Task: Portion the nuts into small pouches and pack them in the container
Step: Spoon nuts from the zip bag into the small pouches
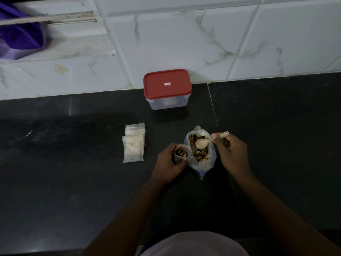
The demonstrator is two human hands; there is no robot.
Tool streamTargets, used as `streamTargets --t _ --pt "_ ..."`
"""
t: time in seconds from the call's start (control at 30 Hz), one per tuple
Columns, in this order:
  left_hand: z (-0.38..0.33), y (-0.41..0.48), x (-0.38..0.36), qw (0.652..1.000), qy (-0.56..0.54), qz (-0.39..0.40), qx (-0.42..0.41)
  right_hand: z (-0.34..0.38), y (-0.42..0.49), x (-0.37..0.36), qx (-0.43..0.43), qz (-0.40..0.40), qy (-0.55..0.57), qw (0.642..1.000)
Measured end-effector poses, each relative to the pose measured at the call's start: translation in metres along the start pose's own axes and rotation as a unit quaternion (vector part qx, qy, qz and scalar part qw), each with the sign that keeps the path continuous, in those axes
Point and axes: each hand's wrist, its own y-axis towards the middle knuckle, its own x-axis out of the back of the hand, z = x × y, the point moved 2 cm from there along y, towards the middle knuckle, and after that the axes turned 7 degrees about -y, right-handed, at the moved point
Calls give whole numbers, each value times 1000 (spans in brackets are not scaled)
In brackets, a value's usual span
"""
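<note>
Head view: small pouch (181, 153) in left hand (168, 163), spoon (210, 139) in right hand (231, 154).

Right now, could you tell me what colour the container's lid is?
Red, with a small label at its centre: lid, clearest in the head view.

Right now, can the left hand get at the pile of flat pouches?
Likely yes for reach: the pile lies beside the left hand, nothing between. But that hand is busy gripping an open pouch.

Left hand (168, 161) curled round small pouch (180, 158), forearm from 7 o'clock. Right hand (232, 154) pinches spoon (212, 138) handle, forearm from 5 o'clock.
</note>
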Motion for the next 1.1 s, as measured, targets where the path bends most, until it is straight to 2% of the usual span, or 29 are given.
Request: streamTargets --t 0.13,0.37,0.63,0.9,1.1 --pt "1 0 -1 1000 3 5 -1 -3 3 -8 25 10 -62 998" --pt "3 1 -1 1000 11 5 6 -2 6 -11 86 5 -100 991" --pt "3 0 -1 1000 15 4 5 -7 5 -14 153 53 -157 974" --pt "1 1 -2 1000 15 -2 1 -4 1 -14 212 121 -231 942" --pt "3 1 0 1000 6 6 19 -3 5 -1 207 84 -207 953"
